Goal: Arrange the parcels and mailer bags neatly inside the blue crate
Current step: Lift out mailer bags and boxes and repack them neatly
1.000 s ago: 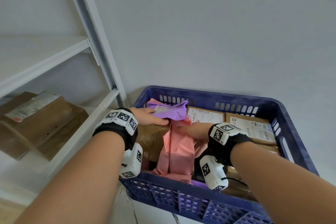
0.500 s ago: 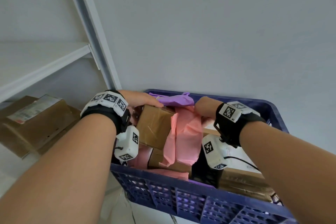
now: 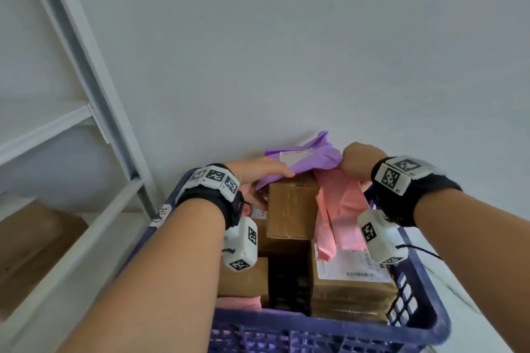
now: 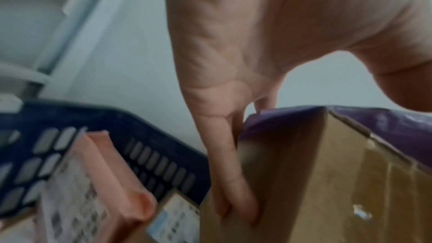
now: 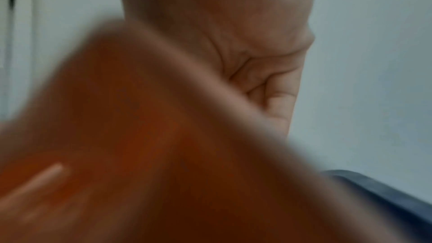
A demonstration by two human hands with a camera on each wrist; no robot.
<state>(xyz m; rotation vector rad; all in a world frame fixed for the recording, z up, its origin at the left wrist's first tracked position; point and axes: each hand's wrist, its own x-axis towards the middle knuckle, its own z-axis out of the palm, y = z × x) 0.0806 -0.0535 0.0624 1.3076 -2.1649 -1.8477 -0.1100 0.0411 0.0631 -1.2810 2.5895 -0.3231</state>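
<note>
In the head view the blue crate [image 3: 315, 324] stands low in front of me, packed with parcels. My left hand [image 3: 258, 178] grips a brown cardboard box [image 3: 291, 209] held above the crate's far end, thumb on the purple mailer bag [image 3: 304, 156] lying on top of it. In the left wrist view its fingers [image 4: 229, 182] run down the side of the box [image 4: 327, 182]. My right hand [image 3: 358, 160] grips the top of a pink mailer bag [image 3: 341, 209] that hangs beside the box. The right wrist view shows curled fingers [image 5: 275, 99] over a blurred pink mass [image 5: 163, 154].
Labelled cardboard parcels [image 3: 352, 275] fill the crate's right side, with a dark gap [image 3: 289, 275] in the middle and another pink bag [image 3: 241, 302] at the near left. A white metal shelf frame [image 3: 86, 100] stands to the left with a brown parcel [image 3: 34, 243] on its lower shelf.
Both hands have risen together, lifting the brown box, the purple bag and the pink bag up from inside the crate toward its far rim.
</note>
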